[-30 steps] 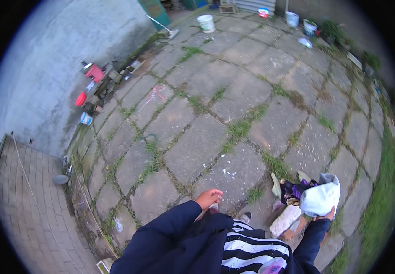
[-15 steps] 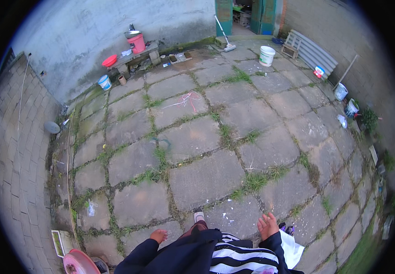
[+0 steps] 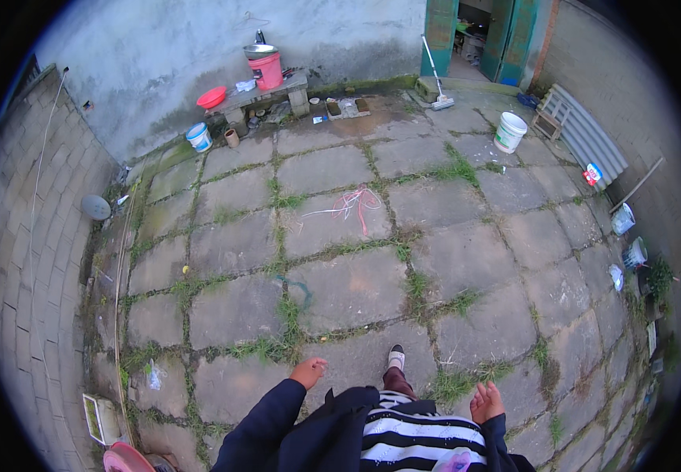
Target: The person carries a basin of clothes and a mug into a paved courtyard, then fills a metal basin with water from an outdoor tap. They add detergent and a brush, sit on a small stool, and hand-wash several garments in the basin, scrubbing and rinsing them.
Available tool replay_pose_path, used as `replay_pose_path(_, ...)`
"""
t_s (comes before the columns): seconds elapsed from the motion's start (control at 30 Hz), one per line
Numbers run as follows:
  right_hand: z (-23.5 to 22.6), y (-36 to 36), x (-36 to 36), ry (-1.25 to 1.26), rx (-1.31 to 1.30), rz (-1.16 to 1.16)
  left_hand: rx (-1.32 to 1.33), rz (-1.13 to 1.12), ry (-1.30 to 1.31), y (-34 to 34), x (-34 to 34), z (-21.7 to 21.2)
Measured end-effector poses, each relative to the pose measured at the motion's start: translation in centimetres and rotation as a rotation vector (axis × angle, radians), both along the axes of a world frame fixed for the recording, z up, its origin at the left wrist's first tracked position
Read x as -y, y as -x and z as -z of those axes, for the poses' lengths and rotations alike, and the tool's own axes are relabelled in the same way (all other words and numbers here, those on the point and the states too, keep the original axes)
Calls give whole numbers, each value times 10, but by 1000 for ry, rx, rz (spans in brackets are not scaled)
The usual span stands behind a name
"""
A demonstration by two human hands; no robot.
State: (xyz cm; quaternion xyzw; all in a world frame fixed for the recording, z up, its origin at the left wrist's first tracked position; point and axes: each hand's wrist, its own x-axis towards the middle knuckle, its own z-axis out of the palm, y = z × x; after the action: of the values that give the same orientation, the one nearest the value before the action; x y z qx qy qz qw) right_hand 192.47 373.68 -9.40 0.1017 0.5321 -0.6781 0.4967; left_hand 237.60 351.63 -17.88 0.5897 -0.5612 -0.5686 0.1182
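My left hand [image 3: 309,372] hangs in front of my dark sleeve, its fingers loosely bent and nothing seen in it. On the other side, my right hand [image 3: 487,403] is held palm inward with the fingers half curled and apart, also bare. Neither touches anything. Between them one shoe [image 3: 396,358] is stepping on the paving slabs [image 3: 348,291]. A tangle of pink and white string [image 3: 356,204] lies on a slab farther ahead.
Ahead stand a white bucket [image 3: 509,132], a mop [image 3: 437,79] and an open green door [image 3: 511,43]. A low bench [image 3: 266,94] by the wall carries a pink bucket [image 3: 266,72] and a red basin [image 3: 211,97]. A corrugated sheet [image 3: 584,134] leans at right. Grass grows between slabs.
I have walked forward; the string, buckets and bench sit nearer. My left hand has swung forward and up, my right hand has dropped back a little. The white bag by my right side has left view.
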Motion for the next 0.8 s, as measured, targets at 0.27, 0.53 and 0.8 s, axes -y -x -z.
replay_pose_path(0.27,-60,30,354,71,-130,-433,269,-386,-400,-111,3,120)
replay_pose_path(0.53,-53,-9,634,58,-151,-721,681,201,-559,-142,19,153)
replay_pose_path(0.8,-56,-1,817,-154,-113,-591,399,394,-99,-108,343,143)
